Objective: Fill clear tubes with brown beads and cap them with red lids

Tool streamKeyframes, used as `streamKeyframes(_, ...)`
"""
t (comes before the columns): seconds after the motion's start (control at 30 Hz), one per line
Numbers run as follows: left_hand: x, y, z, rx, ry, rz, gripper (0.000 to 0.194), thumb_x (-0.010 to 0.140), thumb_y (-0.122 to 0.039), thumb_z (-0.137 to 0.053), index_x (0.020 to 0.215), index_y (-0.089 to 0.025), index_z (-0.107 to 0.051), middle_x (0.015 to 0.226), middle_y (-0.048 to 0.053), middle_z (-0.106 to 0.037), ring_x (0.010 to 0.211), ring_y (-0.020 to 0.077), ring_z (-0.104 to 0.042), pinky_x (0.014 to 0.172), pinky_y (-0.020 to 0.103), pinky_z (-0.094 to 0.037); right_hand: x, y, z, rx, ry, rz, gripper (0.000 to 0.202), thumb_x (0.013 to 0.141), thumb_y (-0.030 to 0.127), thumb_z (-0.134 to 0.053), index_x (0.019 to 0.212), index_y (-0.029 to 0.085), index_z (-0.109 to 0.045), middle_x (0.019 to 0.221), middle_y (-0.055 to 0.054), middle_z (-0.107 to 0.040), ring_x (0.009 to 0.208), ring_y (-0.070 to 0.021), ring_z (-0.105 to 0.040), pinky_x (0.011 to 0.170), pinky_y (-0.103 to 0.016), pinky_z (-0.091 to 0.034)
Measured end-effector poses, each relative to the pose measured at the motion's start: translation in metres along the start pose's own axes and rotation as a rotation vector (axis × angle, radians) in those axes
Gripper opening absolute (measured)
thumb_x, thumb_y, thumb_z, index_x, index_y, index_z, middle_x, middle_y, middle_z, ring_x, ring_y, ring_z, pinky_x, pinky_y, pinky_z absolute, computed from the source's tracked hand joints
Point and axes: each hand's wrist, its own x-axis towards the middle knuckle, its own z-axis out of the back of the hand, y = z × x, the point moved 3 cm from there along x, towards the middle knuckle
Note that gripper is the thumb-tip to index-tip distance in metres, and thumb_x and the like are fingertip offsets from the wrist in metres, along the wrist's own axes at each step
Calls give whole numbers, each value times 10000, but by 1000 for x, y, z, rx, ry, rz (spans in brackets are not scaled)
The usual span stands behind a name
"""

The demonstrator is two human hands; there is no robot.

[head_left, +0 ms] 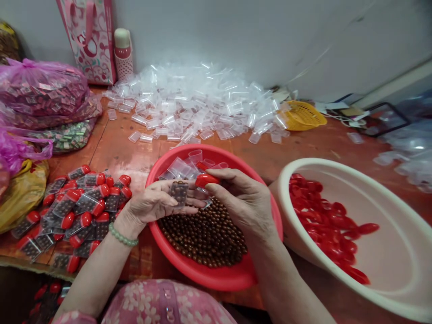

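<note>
Container lay held in the left hand's grip.
It was just beside a red cap, pinched in the right hand's grip.

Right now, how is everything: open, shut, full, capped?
Left hand: holding a case
That case: beads inside, looks uncapped
Right hand: pinching a red cap
Red basin: part full, beads, clear cases
White basin: part full, caps
Left pile: filled, capped
Back pile: uncapped, heaped
Bottle: upright, lid on
</note>
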Motion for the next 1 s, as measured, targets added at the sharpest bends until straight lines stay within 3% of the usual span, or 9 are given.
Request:
streamKeyframes(0.37, 4, 7, 5, 67, 1, 43, 411, 701, -96, -655, 1111, -129, -638, 978, 115, -741, 977, 251, -705, 949, 409, -491, 18, 18, -20, -88, 221, 94, 132, 792, 236, -697, 923, 227, -712, 868, -22, -748, 790, -164, -695, 741, -308, -574)
streamKeyframes(0.53, 4, 6, 3, 65, 26, 45, 339, 696, -96, -676, 1035, -114, -660, 958, 114, -744, 938, 227, -715, 898, 344, -515, 19, 15, -21, -78, 238, 107, 145, 793, 216, -695, 936, 229, -714, 891, -19, -753, 810, -162, -702, 750, -301, -575)
streamKeyframes(0.7, 4, 6, 2, 27, 29, 53, 383, 702, -73, -674, 1082, -104, -653, 1008, 125, -739, 959, 221, -713, 904, 326, -518, 19, 17, -16, -121, 223, 86, 134, 794, 212, -692, 925, 224, -717, 870, -20, -758, 787, -164, -707, 741, -301, -580)
streamKeyframes(0.9, 2, 3, 2, -4, 44, 58, 456, 674, -45, -643, 1125, -106, -631, 1042, 141, -730, 1013, 257, -696, 963, 397, -481, 21, 21, -15, -167, 237, 95, 145, 794, 225, -704, 937, 226, -722, 887, -22, -761, 801, -171, -710, 752, -308, -587)
streamKeyframes(1.0, -1, -1, 1, -54, 53, 69, 420, 718, -156, -623, 1134, -103, -638, 1069, 149, -722, 1047, 288, -680, 983, 437, -458, 22, 22, -18, -168, 259, 84, 149, 799, 217, -696, 946, 226, -720, 888, -18, -761, 785, -166, -707, 750, -308, -584)
